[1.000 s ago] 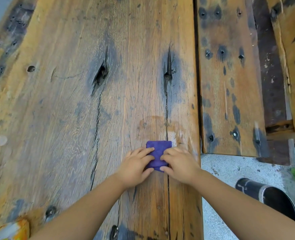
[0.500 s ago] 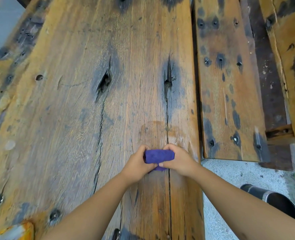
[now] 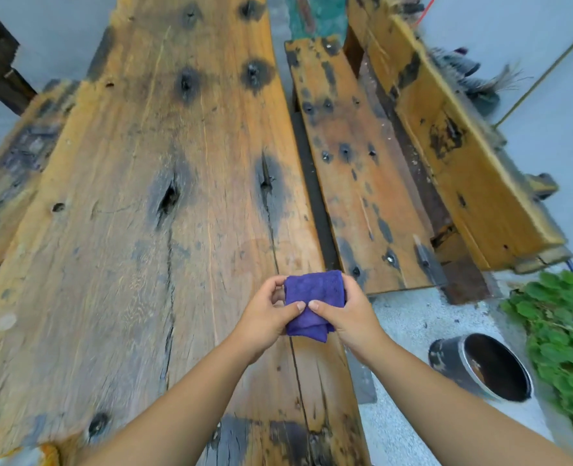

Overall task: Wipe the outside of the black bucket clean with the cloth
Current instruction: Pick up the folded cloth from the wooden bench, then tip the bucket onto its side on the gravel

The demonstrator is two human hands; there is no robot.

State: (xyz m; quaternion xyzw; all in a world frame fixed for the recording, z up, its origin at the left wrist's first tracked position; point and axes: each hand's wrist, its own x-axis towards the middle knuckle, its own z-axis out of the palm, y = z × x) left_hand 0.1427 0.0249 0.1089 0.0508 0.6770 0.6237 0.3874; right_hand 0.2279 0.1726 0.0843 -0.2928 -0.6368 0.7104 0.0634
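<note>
A folded purple cloth (image 3: 313, 292) is held up off the wooden table (image 3: 144, 230), pinched between both hands. My left hand (image 3: 267, 314) grips its left edge and my right hand (image 3: 349, 312) grips its right edge, thumbs meeting on the front. The black bucket (image 3: 453, 359) lies on the concrete ground at the lower right, tilted with its open mouth facing up toward me and white marks on its outer wall. It is well to the right of and below the hands.
A wooden bench (image 3: 362, 183) with dark knots runs beside the table on the right, with its backrest plank (image 3: 463, 146) further right. Green plants (image 3: 564, 331) grow next to the bucket. A grey concrete floor (image 3: 409, 324) lies between bench and bucket.
Both hands have lifted the cloth from the table, where it lay flat under the fingers, and now hold it up. The view has pulled back and tilted, showing more of the bench and bucket.
</note>
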